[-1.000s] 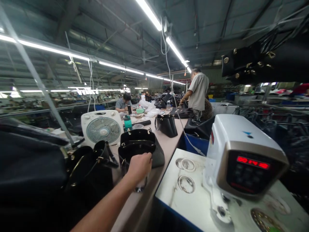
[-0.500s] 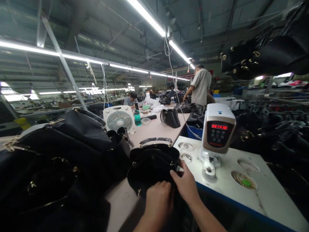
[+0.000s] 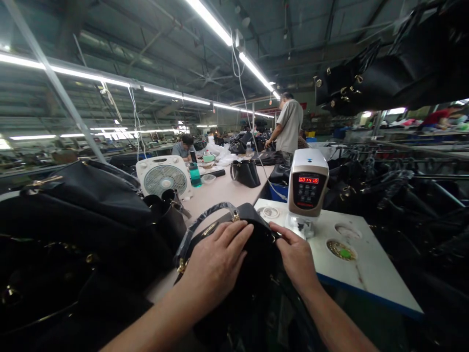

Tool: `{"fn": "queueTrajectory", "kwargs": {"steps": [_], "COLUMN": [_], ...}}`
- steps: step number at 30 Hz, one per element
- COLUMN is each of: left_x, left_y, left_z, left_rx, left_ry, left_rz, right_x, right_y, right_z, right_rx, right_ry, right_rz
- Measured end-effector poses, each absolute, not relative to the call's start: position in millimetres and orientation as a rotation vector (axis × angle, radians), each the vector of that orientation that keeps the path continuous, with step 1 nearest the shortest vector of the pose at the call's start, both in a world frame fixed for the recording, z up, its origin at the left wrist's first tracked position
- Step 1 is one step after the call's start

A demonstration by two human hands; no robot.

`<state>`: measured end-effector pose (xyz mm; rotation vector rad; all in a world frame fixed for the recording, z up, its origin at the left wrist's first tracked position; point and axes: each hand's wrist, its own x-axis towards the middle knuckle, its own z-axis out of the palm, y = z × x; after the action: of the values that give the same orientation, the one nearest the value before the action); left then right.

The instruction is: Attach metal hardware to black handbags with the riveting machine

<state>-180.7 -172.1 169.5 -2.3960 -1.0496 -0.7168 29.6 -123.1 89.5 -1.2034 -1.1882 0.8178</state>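
A black handbag (image 3: pixel 252 274) is tilted in front of me, with gold fittings and a handle (image 3: pixel 200 222) wrapped in clear plastic. My left hand (image 3: pixel 216 254) lies across its side below the handle, fingers together and bent over it; the thumb is hidden. At the bag's right edge, beside a small gold ring, my right hand (image 3: pixel 296 254) pinches the black material between thumb and fingers. Just beyond the right hand stands a white machine head (image 3: pixel 309 183) with a red digital display, on a white tabletop (image 3: pixel 370 278) with round recesses, one holding small gold pieces.
Black bags (image 3: pixel 102 195) are piled at the left, near a white box fan (image 3: pixel 164 178). Another black handbag (image 3: pixel 247 173) stands on the pale table (image 3: pixel 208 195), past a teal bottle (image 3: pixel 195 175). Bags hang upper right (image 3: pixel 403 78). A person in a grey shirt (image 3: pixel 289 124) stands further back.
The handbag has turned from showing its open top to showing its side. My left hand has moved from its near rim up onto that side. My right hand remains at its right edge.
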Motion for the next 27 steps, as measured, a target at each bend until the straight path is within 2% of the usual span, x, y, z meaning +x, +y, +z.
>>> {"fn": "queueTrajectory", "kwargs": {"steps": [8, 13, 18, 27], "left_x": [-193.3, -193.4, -175.4, -128.4], "left_y": [-160.7, -154.3, -154.4, -165.8], "left_z": [219.8, 225.4, 187.3, 98.2], "left_rx": [-2.416, -2.445, -2.521, -2.755], "left_ry": [-1.142, -1.189, -1.303, -1.734], "left_rz": [-0.418, -0.272, -0.252, -0.649], "right_x": [45.9, 52.2, 44.6, 46.4], "right_y": [-120.1, -112.8, -118.5, -126.9], "right_z": [129.7, 141.4, 134.8, 97.5], "right_rx": [-1.271, -1.278, -1.29, -1.327], "right_ry": [-1.33, -1.364, -1.564, -1.818], "right_rz": [0.677, 0.634, 0.573, 0.469]}}
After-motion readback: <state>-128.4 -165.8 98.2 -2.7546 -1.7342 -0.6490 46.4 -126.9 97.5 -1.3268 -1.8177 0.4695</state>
